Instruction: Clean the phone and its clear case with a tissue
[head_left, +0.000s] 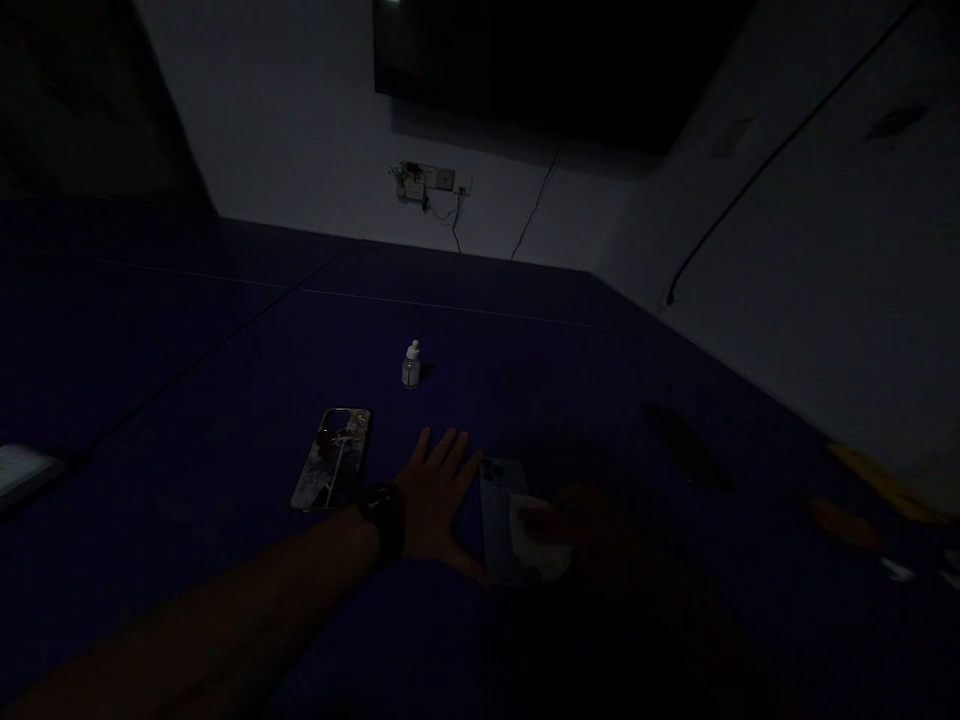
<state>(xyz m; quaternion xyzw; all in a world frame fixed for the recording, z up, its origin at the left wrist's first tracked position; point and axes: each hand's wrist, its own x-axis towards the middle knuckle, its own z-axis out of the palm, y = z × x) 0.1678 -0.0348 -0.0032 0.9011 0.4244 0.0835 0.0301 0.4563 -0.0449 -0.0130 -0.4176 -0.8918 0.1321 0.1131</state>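
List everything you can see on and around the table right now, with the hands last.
blue phone: 1, blue-grey, back up, table centre, under the cloth
white cloth: 1, white, on the blue phone's right half
patterned phone: 1, mottled case, left of the left hand
dropper bottle: 1, clear with white cap, upright, behind the phones
table: 1, dark blue
wall socket: 1, white, back wall
screen: 1, black, on the wall
left hand: flat on the table, thumb at the blue phone's edge, dark watch on the wrist
right hand: dim, on the white cloth

Left hand (437, 500) flat, fingers spread, right hand (581, 520) dim, fingers curled
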